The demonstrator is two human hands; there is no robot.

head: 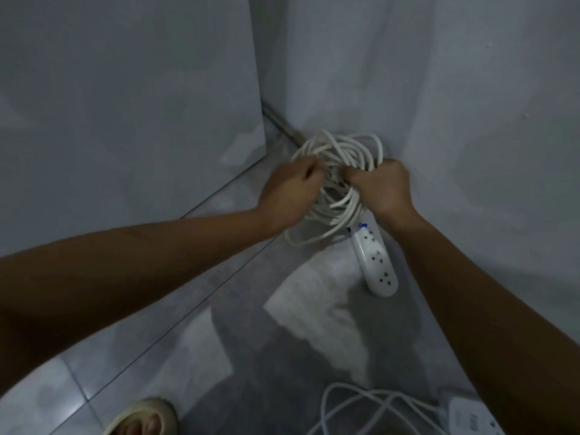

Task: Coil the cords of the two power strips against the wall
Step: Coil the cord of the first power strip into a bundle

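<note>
Step in hand: the person is gathering the far cord [342, 149] into one round bundle, judging by the many white loops stacked together in the corner.
Left hand: the left hand [292, 186] is gripping the loops on the left side of the bundle, with its fingers curling in among the strands.
Right hand: the right hand [384, 186] is clenching round the loops on the right side, knuckles facing the camera and fingertips hiding behind the cord.
Far cord: it is hanging between both hands close against the wall [470, 89], and its lowest loops are trailing onto the floor [219, 309].
Far power strip: the far power strip [375, 262] is lying sockets up on the floor, just near and right of the bundle and running along the wall.
Near power strip: the near power strip [470, 419] is sitting at the near right edge, with the near cord [370, 406] sprawling in loose open loops that no hand is touching.
Progress: probably about halfway, since one cord is bundling up and the other is not yet coiled.
Doing it well: the slack loop on the floor is probably asking to be drawn up to match the others. One hand should be pinching the stack while the other is evening the loops, without twisting.
Risk: loosening both grips together is likely to let the springy loops spill open.
Also there: a sandalled foot [147, 416] is standing at the near edge.
</note>
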